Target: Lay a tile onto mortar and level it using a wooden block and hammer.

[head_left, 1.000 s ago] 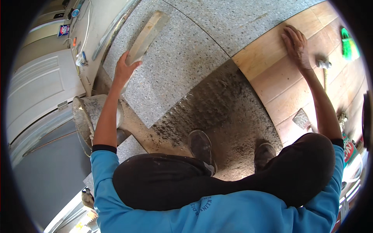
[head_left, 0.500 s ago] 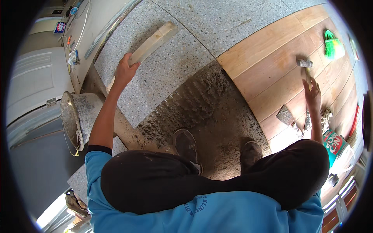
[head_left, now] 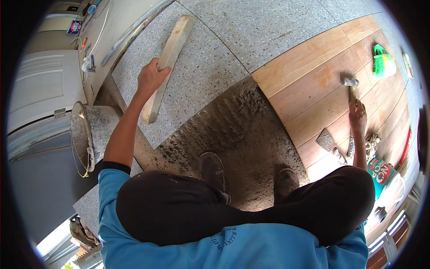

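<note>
My left hand grips a long wooden block, thumb and fingers around its side. The block lies over a grey speckled floor tile; whether it touches the tile along its whole length I cannot tell. On the right, my right hand is closed around the handle of a hammer. The hammer's thick grey head is over the wood-look tiles, pointing away from me. Nearer my right forearm lies a trowel with a flat grey blade.
Rough dark mortar fills the gap between the tiles, with my shoes at its near side. A dirty bucket lies tipped at left. At right are a teal tub, a bright green item and a crumpled cloth.
The wooden block has swung to a steeper angle, its near end coming out from behind my left arm. My right hand's fingers have closed around the hammer handle.
</note>
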The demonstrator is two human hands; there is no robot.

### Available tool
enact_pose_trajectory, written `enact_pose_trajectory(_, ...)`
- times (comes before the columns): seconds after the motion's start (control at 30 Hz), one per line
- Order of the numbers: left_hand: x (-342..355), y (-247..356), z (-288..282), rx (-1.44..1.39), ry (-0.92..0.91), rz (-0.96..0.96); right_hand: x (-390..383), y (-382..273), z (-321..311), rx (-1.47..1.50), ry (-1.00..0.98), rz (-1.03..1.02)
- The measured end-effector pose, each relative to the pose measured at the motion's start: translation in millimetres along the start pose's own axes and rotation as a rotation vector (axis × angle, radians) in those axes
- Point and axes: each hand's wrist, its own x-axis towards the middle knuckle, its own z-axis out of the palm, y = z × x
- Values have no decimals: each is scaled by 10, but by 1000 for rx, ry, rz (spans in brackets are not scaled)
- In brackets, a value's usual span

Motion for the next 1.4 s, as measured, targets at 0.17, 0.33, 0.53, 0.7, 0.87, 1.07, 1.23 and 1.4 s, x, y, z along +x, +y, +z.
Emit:
enact_pose_trajectory(0.17, -53, -260, -30, -37, 19, 82, 73, 73, -31, 142, 1, -15)
enact_pose_trajectory(0.33, 24, -368, 73, -8, 80, 149, 183, -328, -284, 530, -170, 482)
enact_pose_trajectory(0.53, 60, -440, 78, -7, 111, 150, 491, -1812, -865, 501, -300, 89)
enact_pose_trajectory(0.7, 230, -478, 111, -26, 93, 242, 819, -3189, -1010, 422, -519, -170)
enact_pose_trajectory(0.87, 248, -484, 235, -66, 139, 177, 585, -4512, -714, 599, -655, -371)
enact_pose_trajectory(1.07, 270, -583, 294, -71, 177, 273, 171, -5121, 112, 296, -379, -688)
enact_pose_trajectory(1.23, 297, -568, 254, -70, 184, 281, -111, -5293, 469, 268, -189, -785)
enact_pose_trajectory(1.4, 255, -587, 280, -61, 220, 281, -152, -5454, 583, 251, -309, -765)
